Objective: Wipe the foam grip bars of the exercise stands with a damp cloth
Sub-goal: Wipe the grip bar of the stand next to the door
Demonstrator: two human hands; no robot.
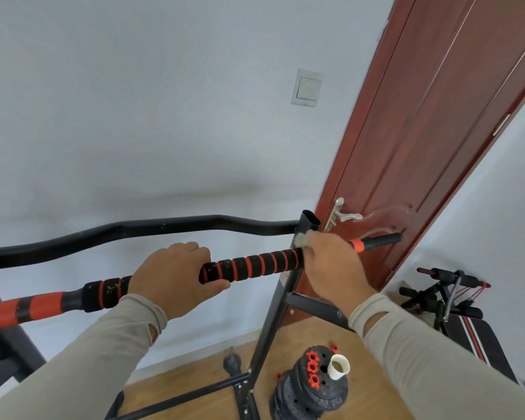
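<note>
My left hand (176, 275) is wrapped over the black foam grip bar with orange rings (255, 265), steadying it mid-span. Foam is speckled with grime here; looks soft and grippy, probably compresses under a squeeze, so wrap and pull rather than dab. My right hand (331, 265) pinches the small grey-green damp cloth (301, 239) against the bar's end, by the black steel upright post (309, 221) beside the red-brown door (422, 140)

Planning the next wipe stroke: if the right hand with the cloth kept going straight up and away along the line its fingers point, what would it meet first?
Probably the black upright post of the stand: the right hand presses the cloth right at its base. The door handle lies just beyond, though depth is unclear.
</note>
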